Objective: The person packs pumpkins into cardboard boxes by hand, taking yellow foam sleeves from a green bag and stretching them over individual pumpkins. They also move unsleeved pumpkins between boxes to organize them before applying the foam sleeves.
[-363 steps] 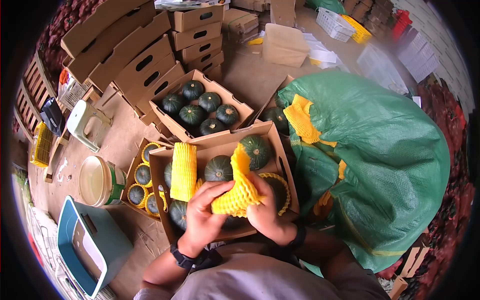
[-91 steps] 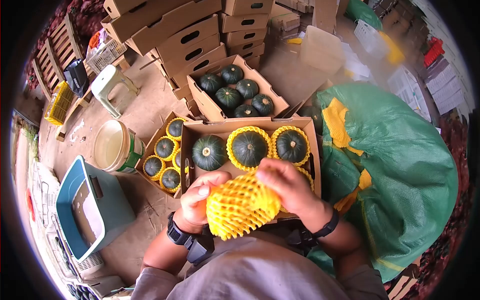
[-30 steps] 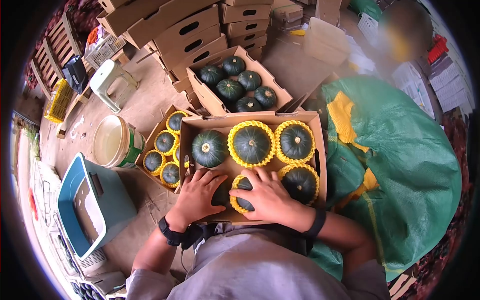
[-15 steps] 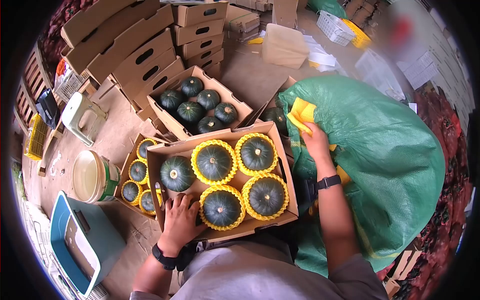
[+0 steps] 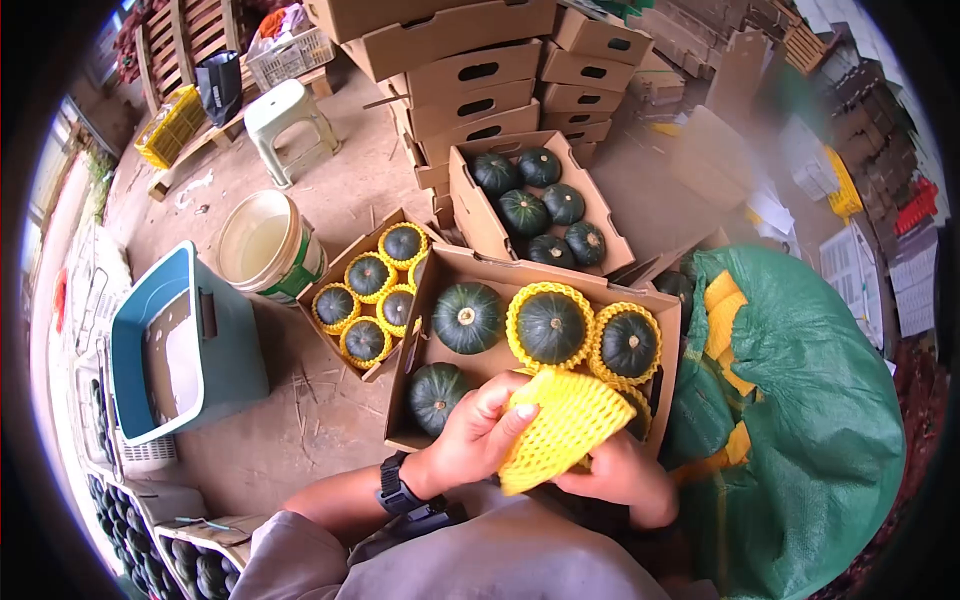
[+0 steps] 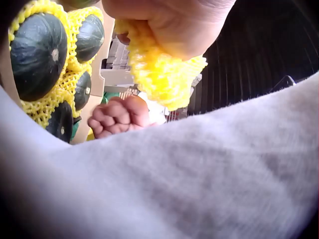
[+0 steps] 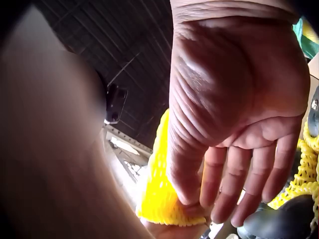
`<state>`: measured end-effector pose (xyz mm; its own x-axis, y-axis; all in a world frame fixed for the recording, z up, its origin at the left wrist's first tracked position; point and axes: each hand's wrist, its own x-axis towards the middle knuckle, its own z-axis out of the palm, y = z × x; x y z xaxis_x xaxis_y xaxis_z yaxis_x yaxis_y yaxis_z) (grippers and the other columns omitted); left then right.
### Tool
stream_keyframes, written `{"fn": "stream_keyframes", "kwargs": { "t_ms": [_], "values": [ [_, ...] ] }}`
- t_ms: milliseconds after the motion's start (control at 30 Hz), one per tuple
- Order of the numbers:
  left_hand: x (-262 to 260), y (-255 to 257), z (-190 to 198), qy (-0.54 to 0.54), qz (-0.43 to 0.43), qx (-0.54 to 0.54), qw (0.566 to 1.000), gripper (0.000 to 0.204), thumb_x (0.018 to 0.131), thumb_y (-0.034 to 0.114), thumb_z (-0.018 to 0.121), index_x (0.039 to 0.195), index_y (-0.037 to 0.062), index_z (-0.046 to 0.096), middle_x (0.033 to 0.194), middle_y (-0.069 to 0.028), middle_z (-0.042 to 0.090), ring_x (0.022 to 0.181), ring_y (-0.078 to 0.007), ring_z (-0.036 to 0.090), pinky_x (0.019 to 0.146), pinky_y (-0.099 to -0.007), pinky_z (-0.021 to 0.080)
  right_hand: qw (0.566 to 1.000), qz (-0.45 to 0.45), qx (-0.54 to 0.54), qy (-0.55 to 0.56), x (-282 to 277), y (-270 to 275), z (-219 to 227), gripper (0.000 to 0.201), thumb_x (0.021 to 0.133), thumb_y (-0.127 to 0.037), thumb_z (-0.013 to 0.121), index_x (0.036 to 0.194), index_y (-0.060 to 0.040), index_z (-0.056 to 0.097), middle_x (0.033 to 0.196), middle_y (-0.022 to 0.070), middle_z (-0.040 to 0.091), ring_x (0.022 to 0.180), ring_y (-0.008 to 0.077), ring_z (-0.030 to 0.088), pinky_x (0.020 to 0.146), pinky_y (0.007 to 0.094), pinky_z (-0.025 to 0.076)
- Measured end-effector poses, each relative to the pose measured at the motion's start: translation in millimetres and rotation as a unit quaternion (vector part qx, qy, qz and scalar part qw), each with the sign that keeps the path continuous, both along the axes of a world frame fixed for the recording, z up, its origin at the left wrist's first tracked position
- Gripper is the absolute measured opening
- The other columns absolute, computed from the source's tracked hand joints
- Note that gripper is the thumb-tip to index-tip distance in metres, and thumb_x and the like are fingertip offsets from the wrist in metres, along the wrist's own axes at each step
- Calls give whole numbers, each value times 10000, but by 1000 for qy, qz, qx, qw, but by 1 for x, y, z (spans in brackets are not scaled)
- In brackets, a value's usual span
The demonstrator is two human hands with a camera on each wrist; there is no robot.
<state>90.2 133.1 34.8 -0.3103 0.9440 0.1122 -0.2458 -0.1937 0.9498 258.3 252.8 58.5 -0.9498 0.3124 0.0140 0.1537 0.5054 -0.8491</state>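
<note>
My left hand (image 5: 470, 440) pinches a yellow foam net sleeve (image 5: 565, 425) between thumb and fingers, above the front of an open cardboard box (image 5: 400, 415). Bunched foam net (image 6: 164, 84) hangs below that hand in the left wrist view. My right hand (image 5: 630, 480) is at the sleeve's lower right edge; its thumb overlaps the net in the right wrist view, and I cannot tell whether it grips. Two bare dark green squashes (image 5: 467, 317) lie along the box's left side. To their right sit net-wrapped squashes (image 5: 552, 327), partly hidden at the front by the sleeve and hands.
A smaller box (image 5: 372, 368) of wrapped squashes adjoins on the left, and a box (image 5: 600, 190) of bare ones stands behind. The green sack (image 5: 810, 430) with yellow nets spilling out fills the right. A blue tub (image 5: 235, 350), a bucket (image 5: 262, 245) and a stool (image 5: 290, 125) stand left.
Over these frames several squashes in the front box got yellow nets. Since half a second ago, my right hand came back from the sack, and my left rose from the box and now holds a sleeve.
</note>
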Motion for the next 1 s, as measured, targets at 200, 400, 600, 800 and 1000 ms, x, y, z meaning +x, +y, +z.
{"fn": "stream_keyframes", "kwargs": {
  "t_ms": [200,400,600,800,1000],
  "values": [
    [1,5,6,324,-35,6,945,214,873,282,655,880,80,584,684,-96,581,634,-307,607,562,-383,477,965,-144,-217,-20,39,1,4,530,991,-400,428,1236,64,504,1155,140,601,1064,184,577,941,305,430],
    [-11,4,18,456,-1,26,890,451,795,481,678,644,98,494,568,-70,513,518,-274,556,451,-367,413,873,-106,-474,48,39,-12,14,416,991,-255,477,1266,57,486,1166,104,590,1056,165,570,909,275,455],
    [-15,1,15,512,43,44,857,469,779,499,685,633,92,501,555,-58,505,507,-257,557,450,-351,423,914,-108,-392,7,31,-21,18,335,969,-152,483,1236,50,507,1149,102,591,1032,147,575,885,277,464],
    [4,10,31,548,248,102,792,390,730,381,723,974,83,661,1011,-85,561,956,-266,542,771,-389,445,878,-281,-348,173,2,-21,-21,259,867,-66,574,1113,-17,513,1018,74,578,877,145,592,784,305,494],
    [10,14,14,219,63,123,966,460,786,49,660,1236,37,566,1073,-99,587,983,-242,576,877,-333,446,904,-329,-67,265,-18,-26,-33,474,918,-174,492,1332,34,393,1196,150,549,1101,259,550,944,371,433]
  ]
}}
